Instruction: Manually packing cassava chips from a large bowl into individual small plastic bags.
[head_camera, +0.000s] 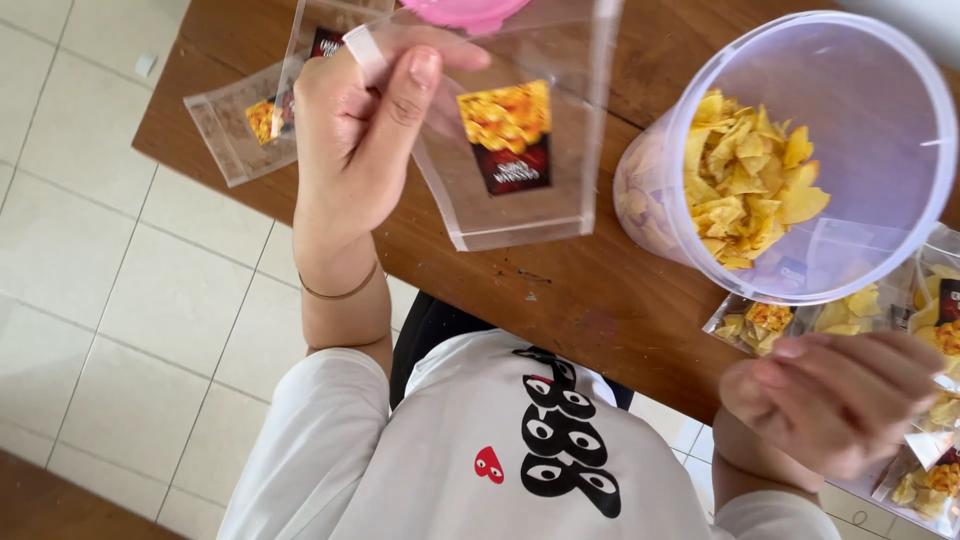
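- Leftmost, a flat empty clear pouch (235, 130) with a small picture label lies on the brown wooden table (560, 290), near its far-left corner.
- Next, the left hand (355, 140) is raised above the table, thumb and fingers pinched shut on the top strip of a second clear pouch (520, 160), which hangs open and empty below the grip.
- Judging from this, the pouch fills best if its mouth stays wide and level, so a firm pinch near one corner seems wise.
- Further right, a large clear plastic tub (850, 130) tilts toward the person, yellow chips (745, 180) heaped inside against its lower wall.
- Under and beside the tub, filled chip packets (770, 322) lie on the table edge.
- Rightmost, the right hand (835, 400) hovers low, fingers curled together; whether it holds anything I cannot tell.
- Chips look brittle, so gentle handling would likely keep them whole.
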